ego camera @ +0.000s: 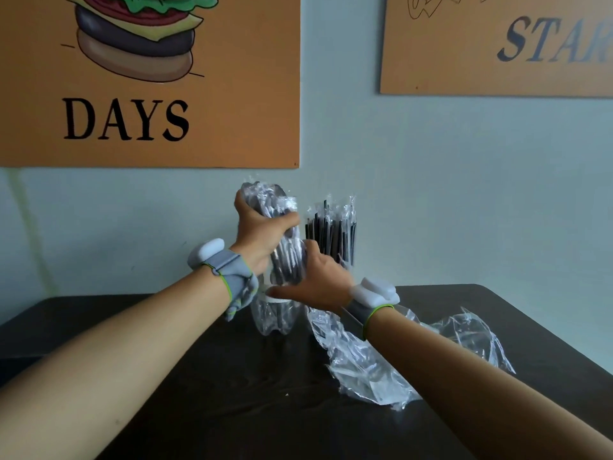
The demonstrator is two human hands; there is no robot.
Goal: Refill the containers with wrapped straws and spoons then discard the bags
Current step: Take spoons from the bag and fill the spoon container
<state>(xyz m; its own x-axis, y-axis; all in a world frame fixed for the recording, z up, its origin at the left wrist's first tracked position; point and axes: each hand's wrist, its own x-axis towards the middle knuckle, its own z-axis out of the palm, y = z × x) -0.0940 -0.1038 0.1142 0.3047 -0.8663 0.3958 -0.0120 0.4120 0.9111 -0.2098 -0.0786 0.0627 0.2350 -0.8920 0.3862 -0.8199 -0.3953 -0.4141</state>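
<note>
Our left hand was clenched around the upper part of a bundle of wrapped spoons, thumb across the front, holding it upright above a clear container on the dark worktop. Our right hand was pressed against the lower part of the same bundle, fingers spread toward the container's rim; we could not tell whether it gripped the bundle or merely steadied it. Both wrists carried grey bands with white devices (the left one pointing up and away, the right one lying flat on top).

Just beside the spoons, to the right, wrapped black straws stood upright, their clear wrapper tips sticking up; the vessel holding them was hidden behind our right hand. An empty, crumpled plastic bag lay on the worktop under and around our right forearm, spreading toward the right edge.

Behind everything rose a pale blue wall. On it hung an orange poster with a burger drawing and the word "DAYS", and a second orange poster at upper right, its lettering cut off by the frame.
</note>
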